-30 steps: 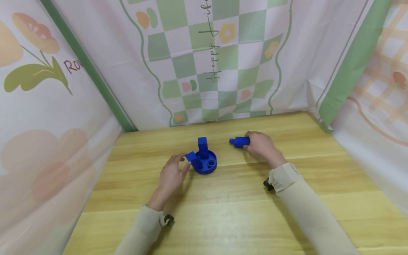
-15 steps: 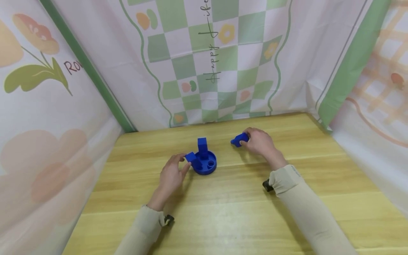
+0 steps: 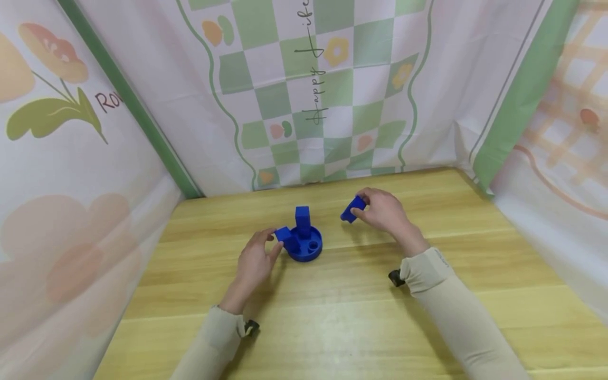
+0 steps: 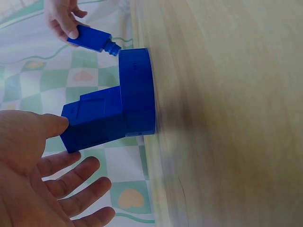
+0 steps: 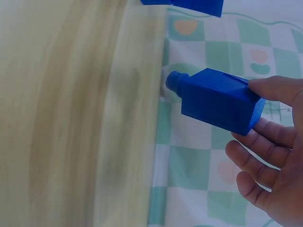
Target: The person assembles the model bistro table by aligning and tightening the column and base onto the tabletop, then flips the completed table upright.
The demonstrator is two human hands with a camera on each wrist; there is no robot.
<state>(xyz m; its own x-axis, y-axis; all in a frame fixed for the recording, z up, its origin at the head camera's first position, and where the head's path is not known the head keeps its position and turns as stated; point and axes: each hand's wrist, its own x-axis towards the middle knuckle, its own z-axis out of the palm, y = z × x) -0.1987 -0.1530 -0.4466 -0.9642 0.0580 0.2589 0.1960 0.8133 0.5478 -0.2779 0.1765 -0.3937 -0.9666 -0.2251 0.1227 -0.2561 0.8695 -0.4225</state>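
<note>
A round blue tray (image 3: 306, 257) stands on the table with two blue rectangular blocks upright in it and a small round socket showing at its right side. My left hand (image 3: 254, 261) pinches the top of the nearer left block (image 4: 99, 120) between thumb and index finger, other fingers spread. The farther block (image 3: 302, 219) is untouched. To the right of the tray, my right hand (image 3: 386, 210) holds a blue bottle-shaped block (image 5: 218, 101) by its flat end, raised off the table. Its ridged, threaded neck (image 5: 176, 82) points down toward the table, tilted.
The wooden table (image 3: 323, 322) reaches back to a hanging patterned cloth (image 3: 332, 105). More printed cloth hangs at the left (image 3: 71, 221) and right sides. A dark camera is worn on each wrist.
My right hand has turned the bottle-shaped block from lying nearly sideways to neck-down, shifting it slightly left. My left hand keeps its pinch on the block in the tray.
</note>
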